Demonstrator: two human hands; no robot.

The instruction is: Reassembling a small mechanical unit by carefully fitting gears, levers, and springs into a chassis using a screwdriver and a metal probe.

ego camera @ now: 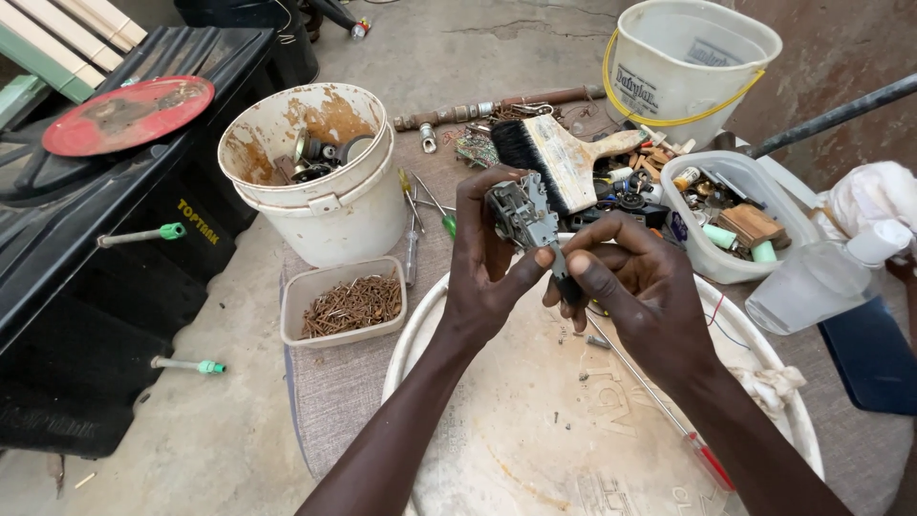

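Hands' grey, seemingly metal mechanism

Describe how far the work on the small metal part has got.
Done: nothing shows as finished. In hand: left hand grips the grey metal part; right hand sets a dark-handled tool against it. Left: loose screws lie on the round lid, unfitted.

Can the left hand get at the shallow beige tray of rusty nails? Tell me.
Probably not yet: the left hand is holding the small grey metal mechanism; otherwise the way to the shallow beige tray of rusty nails looks open.
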